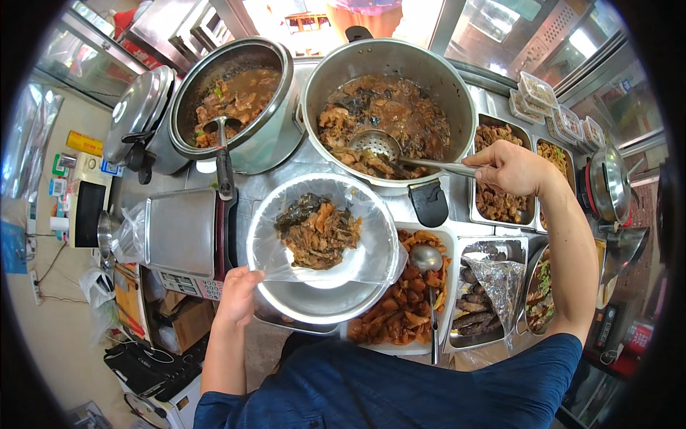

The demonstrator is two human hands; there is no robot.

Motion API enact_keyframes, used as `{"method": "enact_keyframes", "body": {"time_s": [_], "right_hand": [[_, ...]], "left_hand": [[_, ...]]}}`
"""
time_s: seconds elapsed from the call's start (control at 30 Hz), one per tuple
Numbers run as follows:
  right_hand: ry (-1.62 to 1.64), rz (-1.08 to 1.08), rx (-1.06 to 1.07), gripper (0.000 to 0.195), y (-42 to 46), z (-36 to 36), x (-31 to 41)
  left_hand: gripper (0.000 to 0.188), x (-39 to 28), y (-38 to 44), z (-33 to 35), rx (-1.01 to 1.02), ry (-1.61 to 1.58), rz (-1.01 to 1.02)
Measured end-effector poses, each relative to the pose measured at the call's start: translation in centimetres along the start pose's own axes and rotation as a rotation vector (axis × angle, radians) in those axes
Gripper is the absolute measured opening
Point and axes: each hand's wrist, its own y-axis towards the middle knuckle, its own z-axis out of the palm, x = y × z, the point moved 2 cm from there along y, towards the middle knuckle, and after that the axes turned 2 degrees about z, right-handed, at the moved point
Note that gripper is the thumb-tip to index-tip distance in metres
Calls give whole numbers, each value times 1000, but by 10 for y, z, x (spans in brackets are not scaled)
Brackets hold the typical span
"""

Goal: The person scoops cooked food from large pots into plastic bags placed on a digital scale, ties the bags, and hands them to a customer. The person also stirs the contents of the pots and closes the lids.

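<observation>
My right hand (506, 167) grips the metal handle of a perforated skimmer (377, 143). Its bowl rests among pieces of stewed meat (394, 107) inside a large metal pot (458, 134). Nearer to me, my left hand (239, 292) pinches the left rim of a metal bowl (321, 305) and the clear plastic bag (370, 225) lining it. A heap of cooked meat with dark pieces (321, 230) sits in the bag. The bowl is held in front of the pot, partly over a tray of braised food (412, 300).
At the left stand a second stew pot (257, 155) with a ladle (223, 155) and a weighing scale (179, 230). Metal trays of meat (498, 206) and a foil-covered tray (498, 279) lie right. Lidded plastic boxes (537, 91) are stacked behind. Beyond the counter stands a person (367, 21).
</observation>
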Motion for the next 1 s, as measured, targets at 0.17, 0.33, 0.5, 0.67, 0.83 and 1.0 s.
{"method": "enact_keyframes", "body": {"time_s": [0.17,0.33,0.5,0.67,0.83,1.0], "right_hand": [[406,77,136,36,10,8,-22],[553,116,106,34,-2,19,-18],[556,159,-59,35,-25,24,0],[735,105,-171,39,-53,27,7],[707,146,-190,41,-48,52,10],[794,155,-205,45,-47,64,1]], "left_hand": [[13,-3,-6,-3,-12,-31,-39],[12,1,-5,-8,5,-25,-11],[14,0,-4,-5,25,-23,-7],[17,-1,-8,0,37,-7,37],[15,1,-7,0,30,15,56],[16,-5,-15,8,16,9,45]]}}
